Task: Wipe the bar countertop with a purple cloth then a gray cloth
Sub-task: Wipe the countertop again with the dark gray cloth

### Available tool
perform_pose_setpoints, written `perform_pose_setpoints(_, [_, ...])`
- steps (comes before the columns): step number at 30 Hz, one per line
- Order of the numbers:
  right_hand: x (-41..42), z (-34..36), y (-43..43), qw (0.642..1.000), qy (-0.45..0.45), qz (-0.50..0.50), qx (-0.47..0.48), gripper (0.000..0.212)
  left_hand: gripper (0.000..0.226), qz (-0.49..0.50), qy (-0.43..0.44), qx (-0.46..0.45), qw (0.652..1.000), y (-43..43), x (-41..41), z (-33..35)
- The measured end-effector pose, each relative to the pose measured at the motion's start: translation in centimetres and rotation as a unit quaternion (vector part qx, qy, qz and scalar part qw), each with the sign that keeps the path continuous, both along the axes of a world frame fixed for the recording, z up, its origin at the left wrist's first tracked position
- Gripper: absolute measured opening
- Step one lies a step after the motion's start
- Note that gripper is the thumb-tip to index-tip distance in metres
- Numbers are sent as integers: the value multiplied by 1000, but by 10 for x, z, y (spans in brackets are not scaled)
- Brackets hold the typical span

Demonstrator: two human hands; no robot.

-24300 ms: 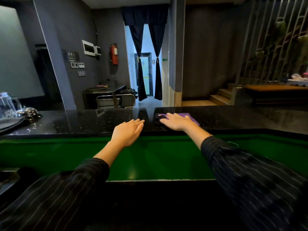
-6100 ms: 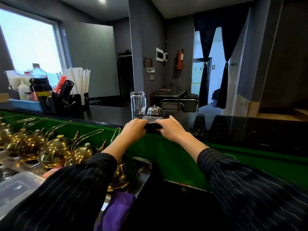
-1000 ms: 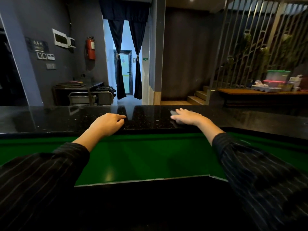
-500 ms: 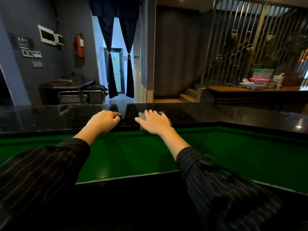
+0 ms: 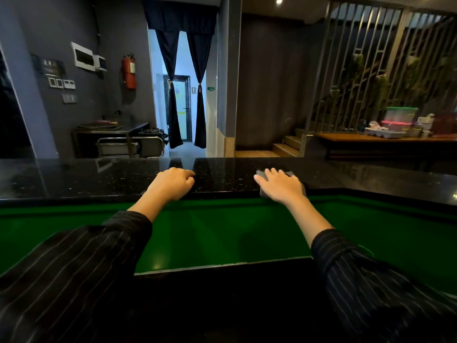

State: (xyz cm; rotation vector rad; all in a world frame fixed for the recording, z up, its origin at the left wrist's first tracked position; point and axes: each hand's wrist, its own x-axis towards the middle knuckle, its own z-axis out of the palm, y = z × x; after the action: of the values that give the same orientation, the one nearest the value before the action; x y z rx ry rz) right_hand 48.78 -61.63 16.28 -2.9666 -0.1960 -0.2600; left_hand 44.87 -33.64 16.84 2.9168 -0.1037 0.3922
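The black speckled bar countertop (image 5: pixel 99 177) runs across the view, above a green panel. My right hand (image 5: pixel 280 185) lies flat, fingers spread, on the folded gray cloth (image 5: pixel 289 174), pressing it on the counter near its front edge. Only the cloth's edges show around the hand. My left hand (image 5: pixel 173 181) rests on the counter's front edge to the left, fingers curled, holding nothing. The purple cloth is not in view.
The green panel (image 5: pixel 222 229) drops below the counter's edge. Beyond the counter are a metal trolley (image 5: pixel 128 144), a curtained doorway (image 5: pixel 183 107), steps (image 5: pixel 284 147) and a wooden table (image 5: pixel 385 138) with containers at the right.
My right hand and the gray cloth slid from right to left half a second ago, then back to the right. The left hand stayed on the counter's edge. The view swung slightly.
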Motion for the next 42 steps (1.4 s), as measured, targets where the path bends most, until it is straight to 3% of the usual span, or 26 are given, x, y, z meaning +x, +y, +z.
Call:
perform_pose_setpoints(7, [-13,1,120,989,16,144,-42,62,44,6,5,-7,1000,-1,-4,1])
perform_pose_setpoints(11, [-2,9,139,975,66,202,-61,60,38,-55,57,9,997,15,-6,14])
perform_pose_setpoints(17, [50,19,142,983,115,136,-51,62,63,-49,18,57,997,91,-24,15])
perform_pose_setpoints(23, [99,26,205,987,121,99,-45,65,42,-84,27,11,996,107,-4,-2])
perform_pose_setpoints(30, [97,23,298,971,126,192,-60,62,42,-85,38,14,996,110,-1,-2])
perform_pose_setpoints(36, [93,28,253,971,122,196,-66,55,44,-92,60,6,994,113,-8,-2])
perform_pose_setpoints(42, [142,24,185,981,155,109,-53,74,44,-88,47,6,995,111,-2,-7])
